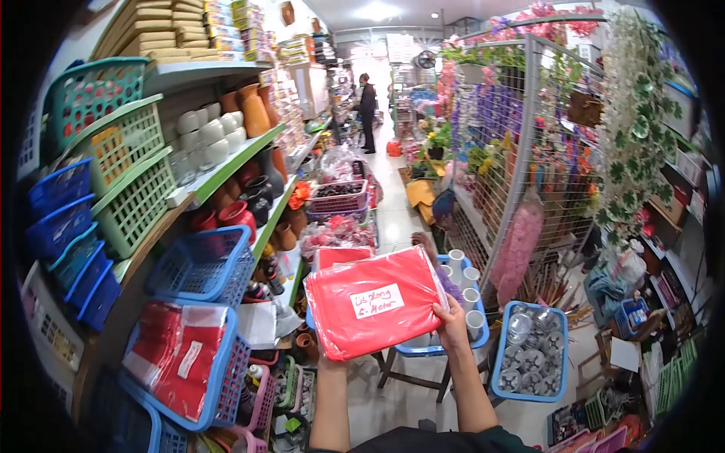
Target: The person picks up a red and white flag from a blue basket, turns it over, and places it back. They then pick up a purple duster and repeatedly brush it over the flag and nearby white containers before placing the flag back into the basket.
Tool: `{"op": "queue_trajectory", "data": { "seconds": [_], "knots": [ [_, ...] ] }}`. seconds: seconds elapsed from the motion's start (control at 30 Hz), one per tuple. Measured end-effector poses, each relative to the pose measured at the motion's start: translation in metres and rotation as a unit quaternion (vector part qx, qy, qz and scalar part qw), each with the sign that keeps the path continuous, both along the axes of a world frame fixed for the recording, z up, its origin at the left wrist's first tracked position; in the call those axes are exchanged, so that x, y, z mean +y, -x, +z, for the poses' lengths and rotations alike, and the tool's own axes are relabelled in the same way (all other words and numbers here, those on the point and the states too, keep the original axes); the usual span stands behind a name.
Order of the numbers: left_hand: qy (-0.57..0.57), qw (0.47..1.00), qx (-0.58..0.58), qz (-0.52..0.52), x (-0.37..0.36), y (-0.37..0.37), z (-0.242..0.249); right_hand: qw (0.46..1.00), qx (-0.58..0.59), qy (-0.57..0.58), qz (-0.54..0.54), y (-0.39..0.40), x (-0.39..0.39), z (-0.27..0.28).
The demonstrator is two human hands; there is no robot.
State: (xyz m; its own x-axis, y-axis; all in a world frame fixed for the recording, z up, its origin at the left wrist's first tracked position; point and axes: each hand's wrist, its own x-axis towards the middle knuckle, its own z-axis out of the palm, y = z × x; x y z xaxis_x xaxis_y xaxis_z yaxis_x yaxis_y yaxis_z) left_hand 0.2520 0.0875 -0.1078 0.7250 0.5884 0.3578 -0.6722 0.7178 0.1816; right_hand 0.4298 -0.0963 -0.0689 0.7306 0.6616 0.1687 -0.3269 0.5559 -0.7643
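A flat packet of folded red cloth (408, 298) in clear plastic is held up before me. It bears a white handwritten label (377, 301). My right hand (451, 323) grips its right edge, the thumb on top and the other fingers underneath. At the lower left, my left hand (326, 353) supports the packet from below, its fingers mostly hidden. Behind the far edge shows another red packet (342, 257). A blue basket (482, 337) with white cups (470, 296) stands on a dark stool (412, 383), partly covered by the packet.
At the left, a blue basket (226, 377) carries more red packets (177, 355). Shelves with stacked baskets (113, 143) and vases (254, 109) line that side. A blue basket of clear items (531, 352) lies right. Beyond are a wire rack (521, 151) and a standing person (368, 113).
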Motion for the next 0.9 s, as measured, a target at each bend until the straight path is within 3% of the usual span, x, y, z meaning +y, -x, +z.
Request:
{"op": "queue_trajectory", "data": {
  "seconds": [0.03,0.17,0.23,0.3,0.37,0.43,0.63,0.73,0.77,0.83,0.9],
  "knots": [
    [-0.011,0.995,0.081,0.051,-0.003,0.014,0.018,1.000,0.001,-0.007,0.006,0.006,0.008,0.001],
    [-0.011,0.976,0.160,0.146,-0.005,0.076,0.064,0.999,-0.001,-0.020,0.042,0.038,0.039,0.007],
    [-0.022,0.982,0.126,0.138,-0.009,0.108,0.076,0.995,-0.007,-0.050,0.082,0.052,0.055,0.008],
    [-0.082,0.938,0.206,0.268,-0.011,0.135,0.077,0.993,0.005,-0.065,0.100,0.072,0.072,0.014],
    [-0.054,0.937,0.215,0.270,-0.019,0.167,0.081,0.990,0.013,-0.061,0.127,0.094,0.088,0.021],
    [-0.136,0.885,0.251,0.369,-0.037,0.190,0.109,0.986,0.018,-0.056,0.157,0.115,0.104,0.032],
    [-0.119,0.827,0.290,0.466,-0.049,0.255,0.118,0.957,0.019,-0.056,0.285,0.170,0.167,0.048],
    [-0.135,0.707,0.410,0.560,-0.050,0.279,0.117,0.939,-0.007,-0.041,0.342,0.192,0.195,0.056],
    [-0.127,0.697,0.413,0.572,-0.051,0.286,0.116,0.928,-0.030,-0.031,0.370,0.199,0.203,0.060],
    [-0.165,0.599,0.480,0.620,-0.051,0.298,0.117,0.919,-0.056,-0.024,0.389,0.214,0.225,0.066],
    [-0.133,0.561,0.444,0.686,-0.054,0.300,0.123,0.916,-0.210,0.028,0.341,0.226,0.248,0.070]
  ]
}}
